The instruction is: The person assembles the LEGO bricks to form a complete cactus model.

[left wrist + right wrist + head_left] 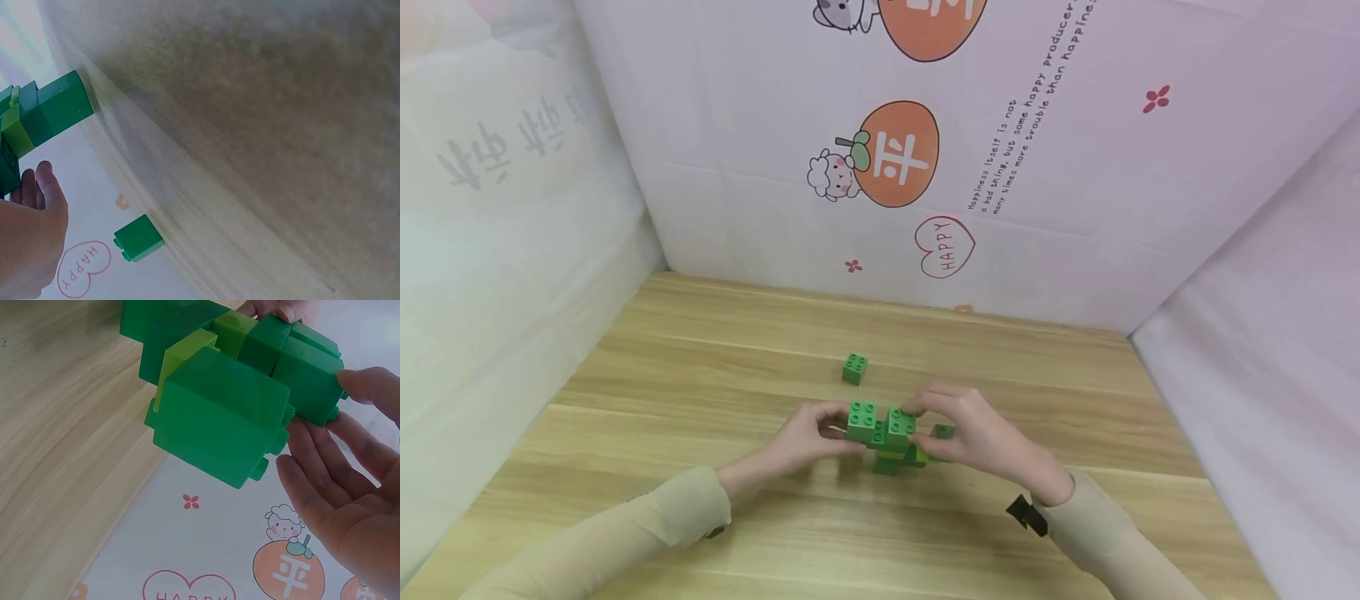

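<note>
Two beige sleeves are seen at the near edge, reaching forward over the wooden worktop (700, 350). Near the middle of the worktop a cluster of green blocks (891, 437) is held between both hands. The left hand (808, 437) is placed against the left side of the cluster, its grip pinched on the upper left block with thumb and fingers curled round it. The right hand (977, 433) is set on the right side, and its fingertips (917, 406) are pressed on the top of the upper right block, so its grip is clamped on the cluster as well.

The cluster is made of dark green cubes with studs on top, joined round paler lime-green pieces, which show lower down and in the middle. In the right wrist view the cluster (237, 394) is seen close up, with the right hand (340, 487) just beside it, fingers touching its studded face. In the left wrist view only part of the cluster (44, 119) and the edge of the left hand (31, 237) are shown.

Farther off, a little to the left of the hands, a single green block (854, 368) is lying alone on the worktop, well apart from the cluster; it also appears in the left wrist view (139, 238).

At the far end a white backdrop (1075, 208) printed with orange fruit, a small sheep and a red heart is stood along the worktop.
</note>
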{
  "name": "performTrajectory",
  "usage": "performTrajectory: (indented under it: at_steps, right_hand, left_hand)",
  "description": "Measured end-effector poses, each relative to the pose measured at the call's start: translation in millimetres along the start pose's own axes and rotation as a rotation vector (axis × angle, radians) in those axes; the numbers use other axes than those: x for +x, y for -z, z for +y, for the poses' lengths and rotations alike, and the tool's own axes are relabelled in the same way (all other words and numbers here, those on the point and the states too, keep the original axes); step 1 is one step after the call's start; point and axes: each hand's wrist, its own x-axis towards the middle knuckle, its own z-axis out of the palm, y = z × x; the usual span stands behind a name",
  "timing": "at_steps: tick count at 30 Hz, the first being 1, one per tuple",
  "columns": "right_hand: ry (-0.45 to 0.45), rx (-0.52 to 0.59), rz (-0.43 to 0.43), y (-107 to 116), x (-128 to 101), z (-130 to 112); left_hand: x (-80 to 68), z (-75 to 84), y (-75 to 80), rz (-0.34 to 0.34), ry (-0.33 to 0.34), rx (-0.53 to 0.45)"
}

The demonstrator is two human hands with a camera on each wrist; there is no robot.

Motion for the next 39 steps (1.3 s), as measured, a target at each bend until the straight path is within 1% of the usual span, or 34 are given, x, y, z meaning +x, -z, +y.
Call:
performTrajectory:
  at_steps: [9,16,21,30,35,39]
  right_hand:
    - [-0.001,0.010,0.000,1.0,2.3,1.9]
    - [-0.021,0.024,-0.020,1.9,3.8,1.5]
    - [-0.023,0.034,-0.009,1.0,3.8,1.7]
    - [-0.005,0.000,0.024,-2.4,3.7,4.2]
    - [0.004,-0.002,0.043,-2.9,2.2,4.4]
    - [0.002,-0.002,0.049,-2.8,0.3,5.0]
  left_hand:
    - [1.1,-0.7,-0.2,0.013,0.026,0.012]
    - [1.6,-0.9,0.5,0.005,0.018,0.021]
    - [1.5,-0.3,0.8,0.004,0.011,0.021]
    - [1.9,-0.3,-0.2,0.020,0.016,0.022]
    - [1.6,1.7,0.3,0.020,0.016,0.042]
    - [0.8,0.4,0.1,0.011,0.022,0.069]
